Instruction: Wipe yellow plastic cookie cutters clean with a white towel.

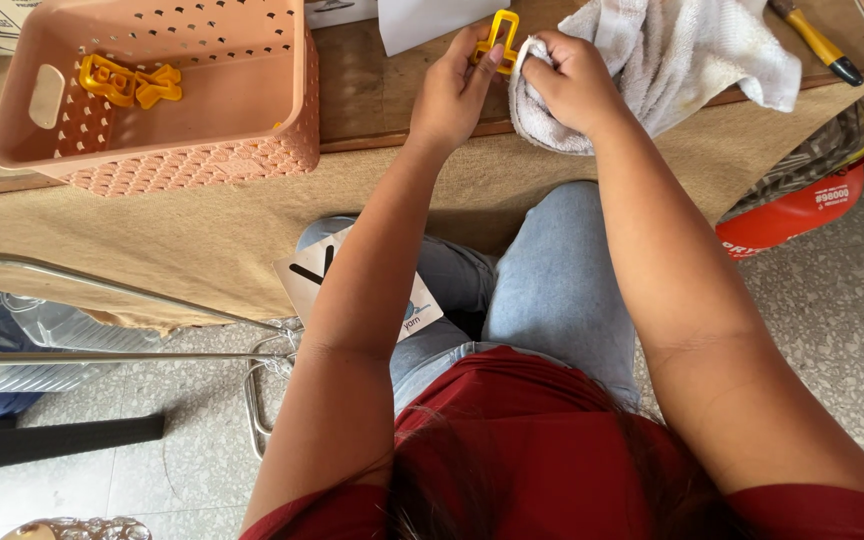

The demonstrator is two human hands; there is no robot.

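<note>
Yellow plastic piece (500,38): bright yellow-orange, flat, openwork frame with bars and gaps; exact shape cannot be told, as part is covered by fingers and cloth.
Position of piece: held up over the far edge of the wooden tabletop (362,95), between the two hands, just in front of a white sheet (422,20).
Left hand (452,90): fingers closed on the piece's lower left side; thumb tip lies on its front bar, fingers behind.
Right hand (574,80): fingers curled tight on a bunched fold of the white towel (672,60), which is pressed against the piece's right edge.
Towel: rest of it spreads out on the tabletop to the right.
Peach perforated basket (192,160): stands at left on the tabletop, well apart from the hands.
Basket contents: two similar yellow pieces (130,82) lying touching each other near the back left.
Yellow-handled tool (817,42): far right, beyond the towel.
</note>
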